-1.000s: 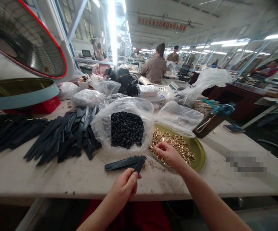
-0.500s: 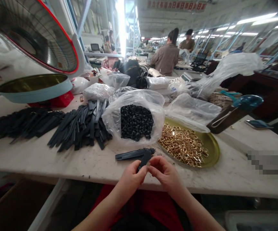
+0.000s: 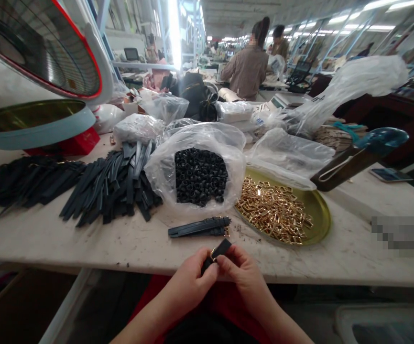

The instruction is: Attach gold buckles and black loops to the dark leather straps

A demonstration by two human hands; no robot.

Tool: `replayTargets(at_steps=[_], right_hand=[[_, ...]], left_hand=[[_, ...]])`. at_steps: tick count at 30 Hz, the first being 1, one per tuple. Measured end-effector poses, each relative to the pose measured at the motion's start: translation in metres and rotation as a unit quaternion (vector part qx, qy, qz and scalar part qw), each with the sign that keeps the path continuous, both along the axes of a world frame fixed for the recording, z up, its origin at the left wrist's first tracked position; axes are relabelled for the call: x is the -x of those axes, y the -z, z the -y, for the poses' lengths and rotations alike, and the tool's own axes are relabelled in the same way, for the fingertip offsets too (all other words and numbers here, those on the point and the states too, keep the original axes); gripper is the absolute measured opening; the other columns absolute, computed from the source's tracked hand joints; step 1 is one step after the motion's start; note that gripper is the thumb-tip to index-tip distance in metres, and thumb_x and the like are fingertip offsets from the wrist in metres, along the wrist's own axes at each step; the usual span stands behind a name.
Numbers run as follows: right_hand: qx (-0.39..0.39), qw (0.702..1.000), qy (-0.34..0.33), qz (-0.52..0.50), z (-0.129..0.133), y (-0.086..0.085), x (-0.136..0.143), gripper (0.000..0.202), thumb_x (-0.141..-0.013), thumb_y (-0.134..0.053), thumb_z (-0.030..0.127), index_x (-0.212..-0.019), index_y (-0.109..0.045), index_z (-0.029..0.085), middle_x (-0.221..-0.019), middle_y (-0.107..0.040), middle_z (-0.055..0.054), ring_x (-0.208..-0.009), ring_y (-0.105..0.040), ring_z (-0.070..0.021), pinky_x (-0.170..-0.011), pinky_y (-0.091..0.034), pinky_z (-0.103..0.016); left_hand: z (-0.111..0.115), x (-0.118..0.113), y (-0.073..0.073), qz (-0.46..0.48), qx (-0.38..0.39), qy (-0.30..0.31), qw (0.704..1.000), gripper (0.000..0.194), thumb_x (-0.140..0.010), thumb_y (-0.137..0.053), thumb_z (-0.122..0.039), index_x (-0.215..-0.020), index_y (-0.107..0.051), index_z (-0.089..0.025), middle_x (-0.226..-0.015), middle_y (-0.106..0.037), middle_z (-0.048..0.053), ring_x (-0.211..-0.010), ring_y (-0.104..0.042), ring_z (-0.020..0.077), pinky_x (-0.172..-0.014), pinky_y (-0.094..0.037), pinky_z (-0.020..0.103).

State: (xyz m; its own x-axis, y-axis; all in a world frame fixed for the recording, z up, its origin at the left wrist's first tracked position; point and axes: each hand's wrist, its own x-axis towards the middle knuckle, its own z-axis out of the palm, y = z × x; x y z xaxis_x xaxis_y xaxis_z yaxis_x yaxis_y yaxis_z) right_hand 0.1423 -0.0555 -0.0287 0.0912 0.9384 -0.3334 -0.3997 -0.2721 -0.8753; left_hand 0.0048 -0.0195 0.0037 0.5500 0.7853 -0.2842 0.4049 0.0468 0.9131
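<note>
Black strap [image 3: 223, 245] at the centre of it all, held between two bare hands by the near edge of the counter [image 3: 300, 265]! The left hand [image 3: 194, 276] has its grip closed on the strap's lower end, thumb pressed over the top. The right hand [image 3: 245, 271] is in close beside it, grip closed too, thumb and fingers pinching the strap near its upper end. And there's a glint: a gold buckle [image 3: 212, 254] against the strap, right by the fingertips, though whether the strap runs all the way through it is too small to tell.

Just beyond the hands, a small stack of straps [image 3: 197, 228] lies flat on the counter, gold showing at its right end. Behind that, a clear plastic bag [image 3: 160, 174] gapes open, packed with black rings [image 3: 201, 177]. To the right, a round tray [image 3: 323, 217] carries a heap of gold buckles [image 3: 275, 212], and a dark bottle [image 3: 345, 167] leans over just beyond its rim, a phone [image 3: 391, 174] lying farther right. Over on the left, a big fanned pile of black straps [image 3: 110, 186], with a fan [image 3: 97, 62] tilted above a blue pan [image 3: 45, 131]. Farther back, a co-worker in brown [image 3: 248, 69] stands turned away.
</note>
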Motion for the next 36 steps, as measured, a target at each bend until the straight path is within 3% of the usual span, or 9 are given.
replayTargets(at_steps=[3,6,11,15,22,25,32,36], right_hand=[[-0.005,1.0,-0.002,0.008,0.006,-0.002,0.004,0.026,-0.064,-0.073,0.038,-0.079,-0.063,0.019,-0.076,-0.065,0.0,-0.073,-0.059,-0.016,-0.07,-0.046,-0.027],[0.007,1.0,-0.013,-0.017,0.008,-0.003,0.003,0.025,-0.069,-0.068,0.039,-0.079,-0.06,0.018,-0.074,-0.063,0.0,-0.067,-0.058,-0.0142,-0.067,-0.046,-0.027],[0.033,0.992,-0.023,-0.118,0.007,-0.006,0.005,0.022,-0.072,-0.066,0.036,-0.076,-0.057,0.016,-0.062,-0.06,0.003,-0.055,-0.053,-0.0096,-0.058,-0.044,-0.023],[0.036,0.99,0.002,-0.14,0.009,-0.005,0.011,0.023,-0.07,-0.066,0.035,-0.075,-0.054,0.017,-0.058,-0.057,0.004,-0.051,-0.051,-0.0082,-0.054,-0.041,-0.02],[-0.014,0.997,0.006,0.078,0.016,-0.003,0.007,0.029,-0.078,-0.056,0.045,-0.08,-0.052,0.017,-0.065,-0.057,0.003,-0.056,-0.052,-0.0102,-0.056,-0.042,-0.023],[-0.034,0.993,-0.007,0.115,0.016,-0.006,0.003,0.03,-0.078,-0.055,0.047,-0.078,-0.052,0.017,-0.065,-0.056,0.002,-0.057,-0.052,-0.0108,-0.057,-0.043,-0.024],[-0.035,0.996,-0.036,0.077,0.021,-0.008,0.002,0.027,-0.075,-0.061,0.042,-0.075,-0.055,0.016,-0.064,-0.056,0.003,-0.057,-0.05,-0.0101,-0.057,-0.04,-0.023],[0.008,0.994,-0.069,-0.079,0.022,-0.008,0.005,0.024,-0.075,-0.062,0.039,-0.079,-0.055,0.017,-0.063,-0.058,0.002,-0.055,-0.052,-0.01,-0.057,-0.04,-0.023]], left_hand=[[0.001,-0.002,0.004,0.015,0.059,-0.017,0.998,0.012,-0.08,-0.043,-0.029,-0.078,-0.046,-0.017,-0.061,-0.045,-0.005,-0.054,-0.041,0.0101,-0.049,-0.032,0.02],[0.002,-0.002,0.006,0.036,0.123,-0.007,0.992,0.02,-0.083,-0.037,-0.037,-0.076,-0.041,-0.019,-0.057,-0.044,-0.006,-0.043,-0.036,0.0074,-0.041,-0.028,0.019],[0.004,-0.004,0.007,0.068,0.156,-0.041,0.985,0.022,-0.078,-0.044,-0.039,-0.073,-0.042,-0.017,-0.057,-0.047,-0.006,-0.04,-0.036,0.0051,-0.042,-0.028,0.019],[0.008,-0.007,0.01,0.063,0.173,-0.072,0.98,0.022,-0.073,-0.046,-0.039,-0.072,-0.044,-0.017,-0.056,-0.047,-0.006,-0.038,-0.034,0.005,-0.039,-0.025,0.019],[0.013,-0.005,0.002,0.052,0.175,-0.083,0.98,0.017,-0.069,-0.047,-0.034,-0.066,-0.043,-0.018,-0.048,-0.043,-0.008,-0.038,-0.034,0.0051,-0.04,-0.025,0.018],[0.015,-0.003,-0.001,0.074,0.172,-0.082,0.979,0.015,-0.07,-0.047,-0.033,-0.067,-0.044,-0.018,-0.047,-0.045,-0.008,-0.037,-0.034,0.005,-0.04,-0.025,0.019],[0.02,-0.001,-0.003,0.073,0.154,-0.075,0.983,0.023,-0.071,-0.049,-0.039,-0.066,-0.045,-0.018,-0.046,-0.043,-0.008,-0.038,-0.034,0.0058,-0.041,-0.026,0.019],[0.022,0.001,-0.004,0.069,0.153,-0.073,0.983,0.023,-0.07,-0.05,-0.04,-0.065,-0.044,-0.018,-0.052,-0.049,-0.005,-0.039,-0.035,0.0054,-0.04,-0.025,0.019]])
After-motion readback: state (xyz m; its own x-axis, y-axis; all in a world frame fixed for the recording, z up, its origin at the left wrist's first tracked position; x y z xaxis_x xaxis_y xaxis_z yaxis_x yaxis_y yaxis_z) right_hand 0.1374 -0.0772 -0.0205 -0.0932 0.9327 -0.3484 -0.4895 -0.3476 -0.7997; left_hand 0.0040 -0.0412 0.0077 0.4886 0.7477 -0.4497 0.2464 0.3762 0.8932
